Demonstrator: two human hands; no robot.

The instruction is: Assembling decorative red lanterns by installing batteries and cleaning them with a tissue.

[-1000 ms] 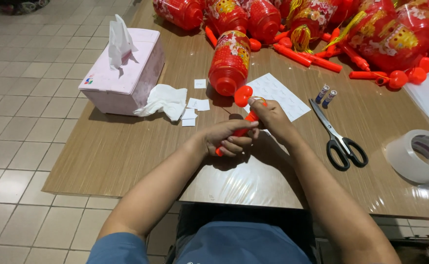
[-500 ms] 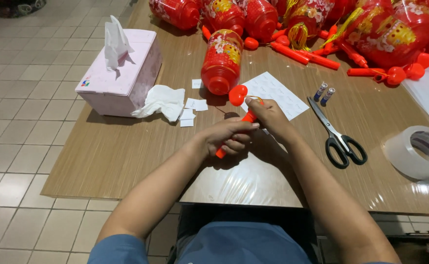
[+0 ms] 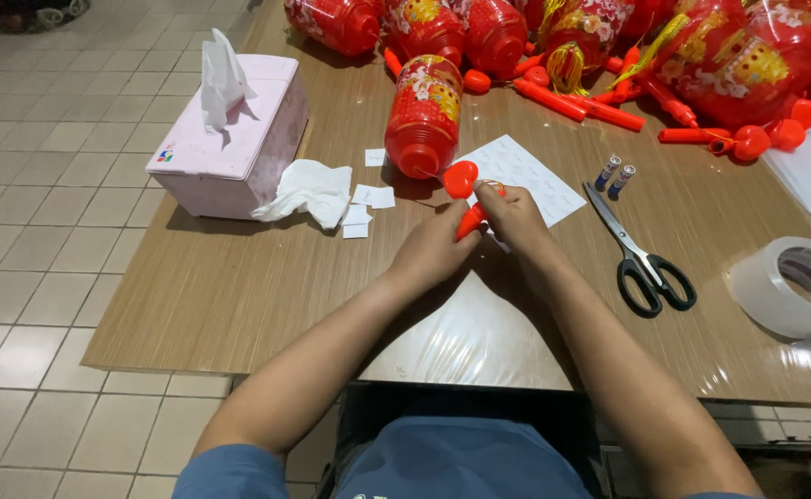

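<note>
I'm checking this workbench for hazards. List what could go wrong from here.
The scissors lie close beside the right hand; a sideways move of the forearm could brush them. The red lantern lies on its side just behind the orange stick that both hands grip, so a tug might roll it. The loose paper scraps near the left hand could be swept off.

We see a brown wood-grain table (image 3: 193,286) carrying a pink tissue box (image 3: 230,152), crumpled white tissue (image 3: 311,189), small white paper scraps (image 3: 366,205), a white sticker sheet (image 3: 524,176), black-handled scissors (image 3: 641,254), a clear tape roll (image 3: 789,286) and red plastic lanterns (image 3: 424,115).
</note>
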